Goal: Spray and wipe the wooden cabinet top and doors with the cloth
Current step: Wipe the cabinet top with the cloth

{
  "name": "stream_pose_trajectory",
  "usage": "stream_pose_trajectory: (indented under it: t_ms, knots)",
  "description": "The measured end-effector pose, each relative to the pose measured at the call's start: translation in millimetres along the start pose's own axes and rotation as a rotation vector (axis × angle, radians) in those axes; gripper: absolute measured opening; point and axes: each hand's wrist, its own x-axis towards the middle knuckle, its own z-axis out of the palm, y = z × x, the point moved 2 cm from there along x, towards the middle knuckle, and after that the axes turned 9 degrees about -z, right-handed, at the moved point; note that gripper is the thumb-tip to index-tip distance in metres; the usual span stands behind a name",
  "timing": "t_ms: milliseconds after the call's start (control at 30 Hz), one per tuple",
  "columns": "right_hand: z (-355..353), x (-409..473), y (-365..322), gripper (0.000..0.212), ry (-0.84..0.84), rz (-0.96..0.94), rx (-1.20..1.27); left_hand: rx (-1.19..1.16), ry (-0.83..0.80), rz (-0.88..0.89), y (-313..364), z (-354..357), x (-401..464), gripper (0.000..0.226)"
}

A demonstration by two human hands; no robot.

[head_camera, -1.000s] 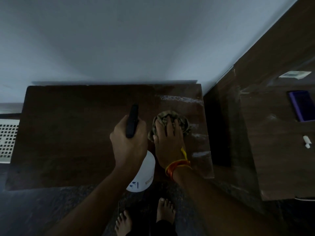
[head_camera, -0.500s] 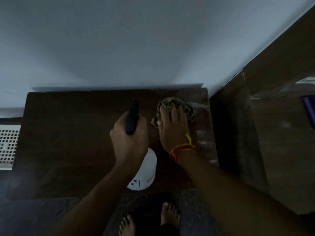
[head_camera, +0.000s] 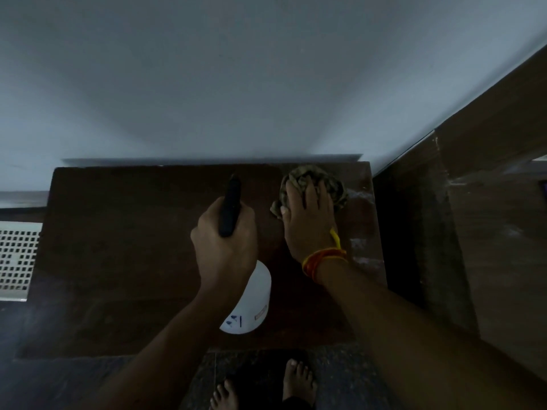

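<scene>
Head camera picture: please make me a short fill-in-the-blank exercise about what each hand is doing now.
1. The right hand presses a crumpled ____ onto the cabinet top.
2. The left hand has its grip around a white spray ____.
3. The cloth lies near the cabinet's far ____ corner.

Missing words: cloth; bottle; right

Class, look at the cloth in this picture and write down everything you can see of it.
The cloth is a crumpled, bunched wad of soft fabric, olive and tan, mottled in pattern. It lies near the far right corner of the dark wooden cabinet top, close to the wall. The right hand presses flat on it, fingers spread, covering its near part. Pale streaks mark the wood to its right.
</scene>
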Motion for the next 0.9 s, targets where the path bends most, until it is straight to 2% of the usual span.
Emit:
stream_pose_trajectory:
  t_ms: [133, 333, 533, 900]
  knots:
    - [2.0, -7.7, 1.0, 0.050, -0.014, 0.017, -0.008, -0.003, -0.012, -0.022, 0.7, -2.1, 2.7, 0.015]
    - [-2.5, 40.6, 3.6, 0.051, -0.009, 0.019, 0.001, 0.009, -0.016, -0.004, -2.7, -6.6, 2.8, 0.015]
    - [-2.0, 29.5, -13.4, 0.050, 0.007, -0.015, -0.022, 0.015, -0.013, -0.057, -9.3, -5.7, -1.7, 0.015]
    - [-7.1, 40.5, 20.7, 0.048, 0.021, -0.050, -0.023, 0.019, -0.029, -0.047, -5.5, -0.9, -9.2, 0.013]
